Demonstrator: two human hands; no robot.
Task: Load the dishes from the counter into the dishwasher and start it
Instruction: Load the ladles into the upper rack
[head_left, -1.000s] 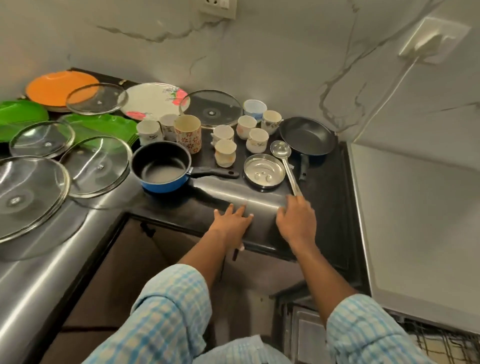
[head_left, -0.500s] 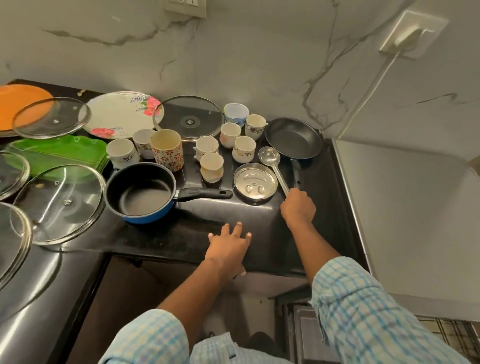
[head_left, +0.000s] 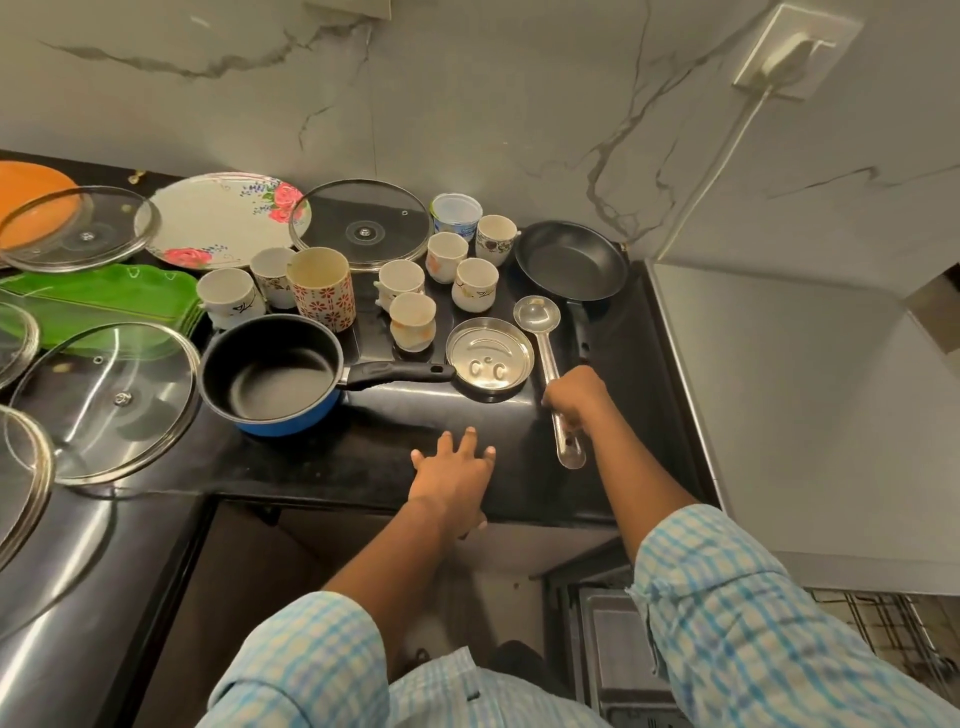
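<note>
Nearly all the dishes remain on the glossy black counter (head_left: 363, 457), so the loading is judged barely begun and the starting of the machine lies far ahead.

At far left lie a matte orange plate (head_left: 31, 192), several clear glass lids (head_left: 104, 400) with metal rims, and a ribbed green tray (head_left: 98, 301). Next come a flat floral plate (head_left: 223, 218), a cluster of small glazed cups (head_left: 228, 299) and a taller patterned mug (head_left: 322, 288). A blue saucepan (head_left: 270, 374) with a dark non-stick lining points its black handle rightward.

The left hand (head_left: 452, 478) rests on the counter's front edge, fingers straight and spread, holding nothing. Beside it sits a shallow polished steel plate (head_left: 490, 358).

The steel ladle (head_left: 548, 358) lies on the counter, bowl away from the person. The right hand (head_left: 574, 397) has its fingers curled round the shaft, so the ladle is probably the first piece to go.

A black frying pan (head_left: 571, 260) stands behind. At lower right a wire dishwasher rack (head_left: 878, 618) shows; its contents cannot be told.
</note>
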